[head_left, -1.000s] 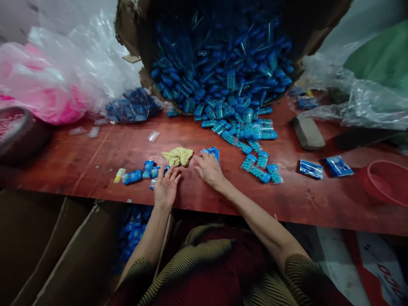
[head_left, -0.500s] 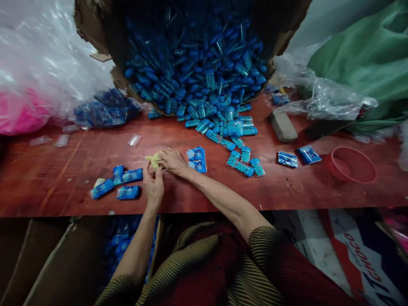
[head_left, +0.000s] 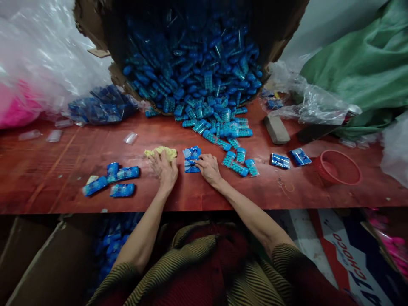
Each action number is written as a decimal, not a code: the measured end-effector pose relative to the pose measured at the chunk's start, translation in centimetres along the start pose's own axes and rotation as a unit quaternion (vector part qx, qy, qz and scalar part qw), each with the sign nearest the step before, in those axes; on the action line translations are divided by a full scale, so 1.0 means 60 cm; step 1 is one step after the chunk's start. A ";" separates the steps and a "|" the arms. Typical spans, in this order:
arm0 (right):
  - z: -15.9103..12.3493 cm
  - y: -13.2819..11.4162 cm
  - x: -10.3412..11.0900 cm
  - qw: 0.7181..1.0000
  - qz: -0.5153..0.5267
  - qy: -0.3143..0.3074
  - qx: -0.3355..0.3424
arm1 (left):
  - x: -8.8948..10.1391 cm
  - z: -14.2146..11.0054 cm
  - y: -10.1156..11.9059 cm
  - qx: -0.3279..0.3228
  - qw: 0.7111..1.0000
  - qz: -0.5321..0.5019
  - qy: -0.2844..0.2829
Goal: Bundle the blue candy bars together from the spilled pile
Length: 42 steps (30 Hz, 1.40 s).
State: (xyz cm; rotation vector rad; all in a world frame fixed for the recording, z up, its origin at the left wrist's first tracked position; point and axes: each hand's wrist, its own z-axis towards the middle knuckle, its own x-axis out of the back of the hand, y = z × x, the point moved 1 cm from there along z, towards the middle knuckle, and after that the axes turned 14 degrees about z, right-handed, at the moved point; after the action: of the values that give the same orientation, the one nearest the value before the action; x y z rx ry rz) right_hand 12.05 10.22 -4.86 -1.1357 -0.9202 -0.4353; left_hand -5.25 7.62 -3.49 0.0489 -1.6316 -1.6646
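Note:
My left hand [head_left: 165, 171] lies on a crumpled yellow cloth [head_left: 171, 152], its fingers stretched out over the near side. Just right of it are blue printed labels [head_left: 191, 153] in two small piles, one behind the other. The fingers of my right hand [head_left: 209, 170] are pinched together at the right edge of the nearer pile. To the left lie several blue-wrapped small bottles [head_left: 127, 172]. Right of my right hand, clear bottles with blue caps and turquoise pellets [head_left: 239, 168] are scattered on the red table [head_left: 178, 199].
A torn cardboard box [head_left: 287, 34] at the back spills a heap of similar bottles [head_left: 204, 80]. A bag of blue packs [head_left: 102, 106] sits at back left. On the right are a grey block [head_left: 276, 128], two blue label packs [head_left: 280, 161] and a red basket [head_left: 341, 180].
Both hands were together at the yellow cloth. My right hand has moved right to the blue labels; my left hand has shifted right and now lies flat on the spread-out cloth.

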 end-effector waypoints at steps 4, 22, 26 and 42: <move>0.002 -0.001 -0.001 1.000 0.022 0.020 0.002 | 0.008 -0.053 0.010 0.052 0.989 -0.138 -0.027; -0.039 -0.039 -0.008 0.782 0.592 0.048 -0.190 | -0.022 -0.104 0.048 0.259 0.892 -0.324 -0.180; -0.044 -0.036 -0.024 0.773 0.589 0.090 -0.215 | -0.030 -0.111 0.051 0.261 0.903 -0.310 -0.145; -0.072 -0.053 0.032 0.886 0.418 0.120 -0.159 | -0.023 -0.113 0.063 0.302 0.850 -0.339 -0.268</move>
State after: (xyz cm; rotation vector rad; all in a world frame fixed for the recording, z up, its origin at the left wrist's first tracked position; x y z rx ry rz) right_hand 12.64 5.32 -2.00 -1.6129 -0.0815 -0.0021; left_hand 1.17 3.25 -2.04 0.5816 -2.7691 -1.6467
